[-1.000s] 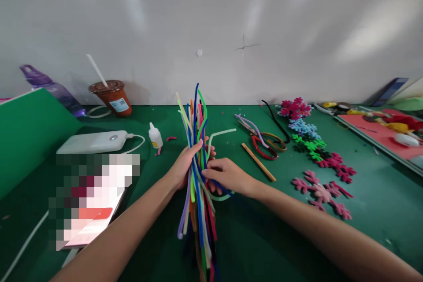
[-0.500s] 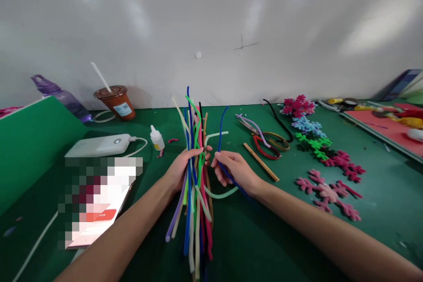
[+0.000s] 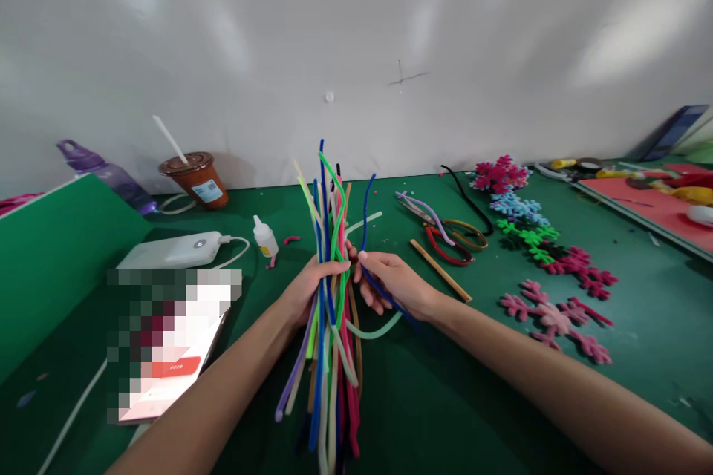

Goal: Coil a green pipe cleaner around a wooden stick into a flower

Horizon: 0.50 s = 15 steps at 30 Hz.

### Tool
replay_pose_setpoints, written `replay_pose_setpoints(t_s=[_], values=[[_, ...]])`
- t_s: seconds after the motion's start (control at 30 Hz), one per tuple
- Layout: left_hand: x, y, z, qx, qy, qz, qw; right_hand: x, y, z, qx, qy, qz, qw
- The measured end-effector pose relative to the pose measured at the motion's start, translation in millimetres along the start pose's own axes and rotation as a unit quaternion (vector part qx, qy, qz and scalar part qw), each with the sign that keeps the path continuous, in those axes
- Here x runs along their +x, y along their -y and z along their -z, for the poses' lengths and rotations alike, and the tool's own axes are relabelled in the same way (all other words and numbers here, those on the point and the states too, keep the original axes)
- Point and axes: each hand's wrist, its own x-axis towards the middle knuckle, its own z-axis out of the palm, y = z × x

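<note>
One bundle [image 3: 330, 297] — two hands [image 3: 304, 288]

Single head-worn view, looked forward and down over a green table [image 3: 640, 326], sat close above both forearms, faced a white wall [image 3: 356, 52] behind.

Iced drink cup [image 3: 196, 178] (straw in lid), glue bottle [image 3: 264, 237], power bank [image 3: 177, 251], scissors [image 3: 445, 236], felt snowflakes [image 3: 543, 256]

Both hands [image 3: 356, 283] closed, fingertips meeting
</note>
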Motion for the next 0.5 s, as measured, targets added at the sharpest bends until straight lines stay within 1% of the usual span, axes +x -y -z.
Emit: replay_pose_setpoints(t_s=[0.1, 0.17, 0.23, 0.33, 0.43, 0.5], values=[[-0.6, 0.0, 0.1, 0.004, 0.018, -0.001, 1.0, -0.4, 0.6, 0.2, 0.004, 0.0, -0.005, 1.0], [-0.9, 0.4, 1.1, 0.003, 0.041, -0.005, 0.999, -0.3, 0.4, 1.0, 0.017, 0.005, -0.003, 1.0], [-1.1, 0.8, 2.7, 0.01, 0.066, 0.005, 0.998, 0.3, 0.0, 2.0, 0.026, 0.019, -0.003, 0.999], [-1.5, 1.2, 4.8, 0.013, 0.094, 0.018, 0.995, 1.4, 0.5, 3.0, 0.014, 0.044, -0.029, 0.998], [-1.3, 1.3, 4.9, 0.003, 0.105, 0.015, 0.994, 1.8, 1.7, 3.3, -0.005, 0.06, -0.048, 0.997], [-0.8, 1.1, 3.8, -0.003, 0.1, 0.01, 0.995, 1.9, 1.8, 3.3, -0.014, 0.06, -0.046, 0.997]])
